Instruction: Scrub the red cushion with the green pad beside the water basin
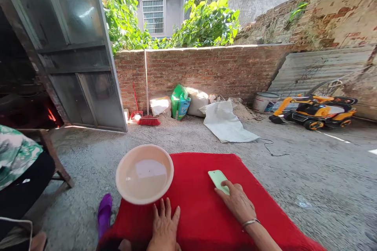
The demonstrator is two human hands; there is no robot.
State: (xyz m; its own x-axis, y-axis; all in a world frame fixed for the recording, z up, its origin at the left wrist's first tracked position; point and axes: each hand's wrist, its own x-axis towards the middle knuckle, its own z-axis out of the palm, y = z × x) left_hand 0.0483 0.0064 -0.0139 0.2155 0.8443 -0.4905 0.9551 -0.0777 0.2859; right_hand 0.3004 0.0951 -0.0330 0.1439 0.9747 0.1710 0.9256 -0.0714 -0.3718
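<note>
My left hand (165,225) lies flat on the red cloth (194,200) of the table, its fingers spread and nothing in it. Just beyond its fingertips stands a pale pink basin (120,182) holding clear, shallow liquid with bright reflections. At the right, my right hand (240,204) has its thumb and fingers around the near end of a light green smartphone (217,177), which lies on or just above the cloth; the frame does not settle which. A silver bangle circles the right wrist. My palm hides the phone's near edge.
A seated person (17,164) is at the left, near a purple shoe (104,210). A metal door (85,66) stands open. By the brick wall (229,70) are a red broom (149,120), sacks (198,102), a bucket (263,102) and a toy excavator (321,111).
</note>
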